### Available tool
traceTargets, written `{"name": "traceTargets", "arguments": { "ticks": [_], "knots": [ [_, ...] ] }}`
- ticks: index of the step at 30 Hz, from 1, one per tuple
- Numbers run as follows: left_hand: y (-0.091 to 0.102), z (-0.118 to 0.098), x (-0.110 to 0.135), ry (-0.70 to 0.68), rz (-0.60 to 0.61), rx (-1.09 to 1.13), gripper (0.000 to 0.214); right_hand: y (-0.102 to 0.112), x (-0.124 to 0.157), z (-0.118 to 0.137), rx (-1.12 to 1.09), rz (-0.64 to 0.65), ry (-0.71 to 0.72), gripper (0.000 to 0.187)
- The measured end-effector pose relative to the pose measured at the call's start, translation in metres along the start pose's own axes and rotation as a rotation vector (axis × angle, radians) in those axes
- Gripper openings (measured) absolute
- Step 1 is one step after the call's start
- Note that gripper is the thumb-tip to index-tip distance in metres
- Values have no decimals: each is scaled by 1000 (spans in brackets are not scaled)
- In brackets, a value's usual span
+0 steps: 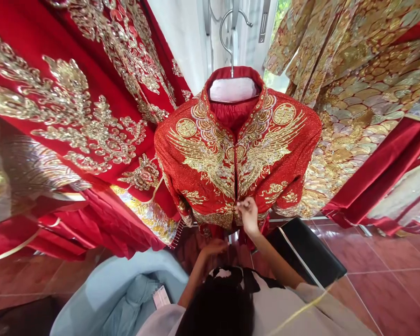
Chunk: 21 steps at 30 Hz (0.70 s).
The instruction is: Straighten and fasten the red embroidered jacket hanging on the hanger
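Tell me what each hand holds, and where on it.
The right hand pinches the red jacket at the bottom of its front opening. The left hand sits just below the jacket; its grip cannot be told.

Right hand point(248, 213) pinches red jacket point(203, 158) hem; left hand point(215, 246) seemingly beneath.

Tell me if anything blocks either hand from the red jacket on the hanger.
Nothing visible does. The right hand pinches the jacket at its front opening near the hem; the left hand is just below the hem.
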<state>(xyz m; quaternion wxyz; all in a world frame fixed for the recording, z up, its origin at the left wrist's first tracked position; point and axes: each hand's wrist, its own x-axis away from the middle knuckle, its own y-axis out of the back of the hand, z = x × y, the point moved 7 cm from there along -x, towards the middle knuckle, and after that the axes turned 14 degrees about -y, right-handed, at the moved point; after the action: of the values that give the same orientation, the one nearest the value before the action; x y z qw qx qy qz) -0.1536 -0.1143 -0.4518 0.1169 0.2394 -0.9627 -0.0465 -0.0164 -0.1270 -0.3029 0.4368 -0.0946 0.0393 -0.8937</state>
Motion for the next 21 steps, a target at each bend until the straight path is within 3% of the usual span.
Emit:
{"name": "traceTargets", "arguments": {
  "ticks": [3, 6, 7, 8, 11, 13, 15, 18, 20, 21],
  "knots": [
    [15, -35, 8, -44, 146, -39, 56, 21, 21, -61, 1, -54, -90, 47],
    [40, -105, 20, -198, 147, -58, 40, 42, 30, -90, 19, -97, -130, 49],
    [52, -136, 25, -317, 92, -92, 34, 50, 30, -92, 34, -104, -133, 49],
    [69, -167, 32, -440, -47, -120, 32, 58, 29, -92, 56, -105, -134, 48],
    [124, -251, 67, -839, -570, -345, 26, 84, 22, -71, 162, -86, -120, 35],
    [149, -290, 89, -1026, -870, -622, 21, 100, 17, -35, 263, -97, -55, 23],
    [170, -315, 91, -1048, -1046, -864, 26, 114, 13, 24, 368, -179, 90, 12],
    [199, -334, 66, -976, -1079, -979, 51, 128, 10, 133, 430, -476, 409, 18],
    [212, -340, 47, -933, -1051, -968, 64, 109, 10, 201, 697, -624, 771, 49],
    [217, -342, 40, -915, -1044, -954, 66, 98, 2, 222, 806, -622, 841, 57]
  ]
}}
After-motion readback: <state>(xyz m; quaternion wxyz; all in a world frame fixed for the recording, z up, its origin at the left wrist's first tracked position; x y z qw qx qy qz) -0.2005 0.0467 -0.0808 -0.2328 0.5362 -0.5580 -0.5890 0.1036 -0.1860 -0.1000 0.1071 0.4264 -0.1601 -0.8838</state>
